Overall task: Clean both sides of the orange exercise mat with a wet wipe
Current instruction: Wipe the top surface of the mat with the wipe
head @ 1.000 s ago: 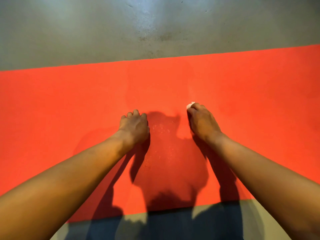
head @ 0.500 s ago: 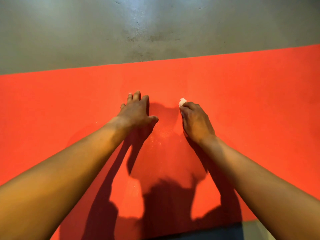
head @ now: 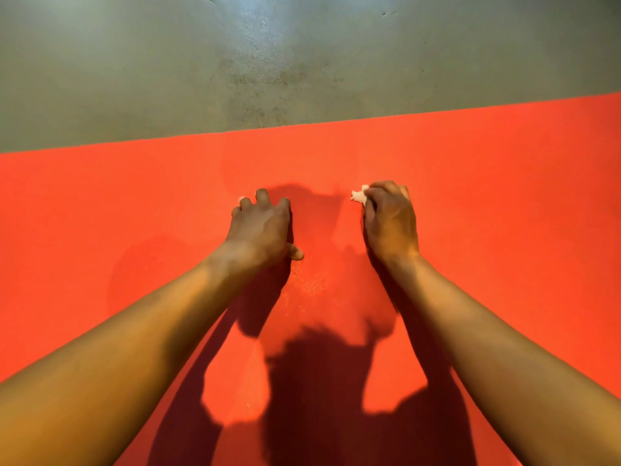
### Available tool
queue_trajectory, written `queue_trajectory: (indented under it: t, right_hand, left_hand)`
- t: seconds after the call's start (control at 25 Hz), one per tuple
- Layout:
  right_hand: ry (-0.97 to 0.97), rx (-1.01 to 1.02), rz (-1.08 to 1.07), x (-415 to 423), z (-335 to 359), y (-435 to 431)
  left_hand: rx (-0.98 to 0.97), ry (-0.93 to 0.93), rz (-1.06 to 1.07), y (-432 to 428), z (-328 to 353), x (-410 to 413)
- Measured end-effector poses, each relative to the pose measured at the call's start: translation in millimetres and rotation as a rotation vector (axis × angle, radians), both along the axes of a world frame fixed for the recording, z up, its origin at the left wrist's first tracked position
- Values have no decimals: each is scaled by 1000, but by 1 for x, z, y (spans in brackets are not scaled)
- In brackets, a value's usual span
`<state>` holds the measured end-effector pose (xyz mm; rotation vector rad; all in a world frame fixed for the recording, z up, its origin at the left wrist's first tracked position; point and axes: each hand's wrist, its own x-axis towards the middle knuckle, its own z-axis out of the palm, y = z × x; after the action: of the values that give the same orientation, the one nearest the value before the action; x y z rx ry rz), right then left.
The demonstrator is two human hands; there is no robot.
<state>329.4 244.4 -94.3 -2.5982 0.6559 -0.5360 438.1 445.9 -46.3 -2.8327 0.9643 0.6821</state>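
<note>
The grey concrete floor [head: 168,62] fills the far part of the room as I see it. Across it lies the orange exercise mat [head: 504,196], flat, one face up. Its long axis runs left to right in front of the person, and its far edge climbs a little toward the right. Both bare forearms reach out over the mat from the near side, throwing dark shadows between them.

The left hand [head: 260,230] is planted on the mat, with its fingers arched and slightly apart, the tips down and the thumb stuck out to the right. It looks like a brace and seems to hold nothing. There is a pale speck by its outermost fingertip, but I cannot tell what it is.

The right hand [head: 389,223] sits just beside it, a touch farther out, knuckles up and fingers curled round the wet wipe [head: 359,196]. Only a small white crumpled tuft shows, poking out at the hand's far-left corner toward the gap between the hands.

What matters for the next stroke is this: the wipe is on the right side, and a bare strip of mat lies beyond the fingertips up to the far edge. Long stretches also run off left and right. I judge the right hand is the one to sweep, along the length or outward. A glistening speckled patch [head: 312,284] lies nearer the person, between the wrists.
</note>
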Motion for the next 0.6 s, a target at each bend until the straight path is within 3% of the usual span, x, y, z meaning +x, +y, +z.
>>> queue_trajectory:
  t: [0.16, 0.28, 0.36, 0.48, 0.52, 0.6]
  right_hand:
    - [-55, 13, 214, -14, 2, 30]
    - [33, -39, 425, -24, 9, 38]
    - [47, -77, 350, -9, 10, 16]
    - [26, 72, -74, 16, 13, -10]
    - [27, 95, -105, 20, 13, -4]
    - [57, 56, 37, 11, 13, 26]
  left_hand:
    - [5, 12, 8, 1, -1, -3]
    - [-6, 27, 24, 2, -3, -6]
    - [-16, 41, 33, 2, -2, -5]
    - [-25, 60, 39, 3, 0, -6]
    - [-26, 61, 43, 3, 0, -6]
    - [-24, 69, 45, 2, 0, -7]
